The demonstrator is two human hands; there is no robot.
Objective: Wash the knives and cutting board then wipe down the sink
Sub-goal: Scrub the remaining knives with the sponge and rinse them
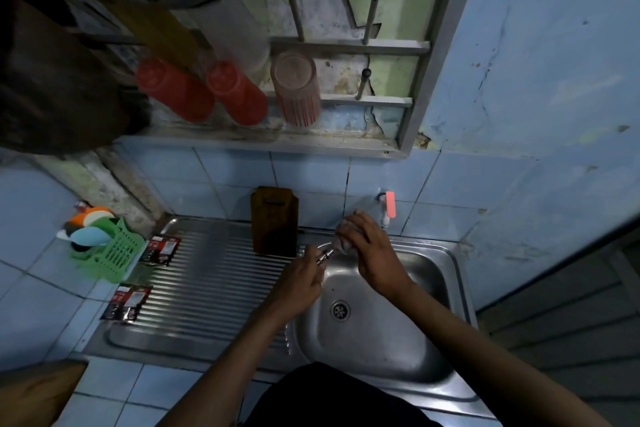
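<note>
Over the steel sink basin (374,333), my left hand (304,279) grips the handle of a knife (325,256). My right hand (372,253) holds a greyish cloth (344,236) wrapped around the blade, which is hidden inside it. A dark wooden cutting board (275,220) stands upright against the tiled wall at the back of the ribbed drainboard (214,284). A white tap with a pink handle (388,208) sticks out of the wall behind my right hand.
A green plastic basket (110,253) with coloured scoops stands left of the drainboard. Two sachet packs (161,250) (126,302) lie on the drainboard's left edge. A wall rack above holds upturned red cups (235,94) and a pink tumbler (296,90).
</note>
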